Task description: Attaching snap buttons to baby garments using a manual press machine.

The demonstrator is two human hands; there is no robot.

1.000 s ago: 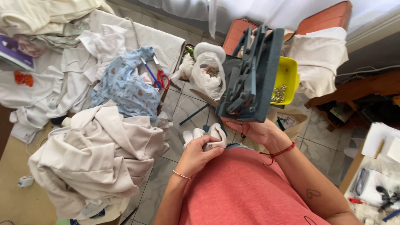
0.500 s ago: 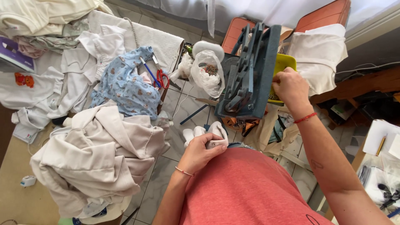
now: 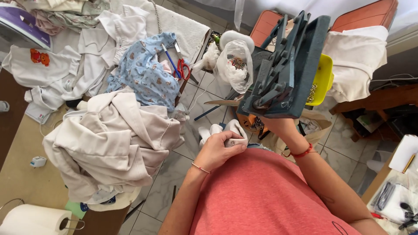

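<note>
1. While the person in the red shirt looks down, the left hand (image 3: 220,150) sits closest to the body, fingers curled shut around a small white garment (image 3: 224,134) with a tiny metal snap showing by the thumb.
2. Just beyond it and to the right, the right hand (image 3: 274,126) is under the base of a dark blue-grey press tool (image 3: 285,72); whether its fingers are closed on it cannot be told, since the tool hides them.
3. That tool lies up and to the right of the white garment, near but apart from it, its long axis tilted away from the body. The right hand is the one at it; the left is nearer the cloth.
4. It looks heavy and boxy, with levers and ribs along its face.
5. Behind it show a yellow tray (image 3: 323,80) and a clear plastic bag (image 3: 235,65).
6. Farther left, a heap of cream clothes (image 3: 109,139) covers the table (image 3: 17,182), then a blue printed baby garment (image 3: 146,76) and red-handled scissors (image 3: 183,69).
</note>
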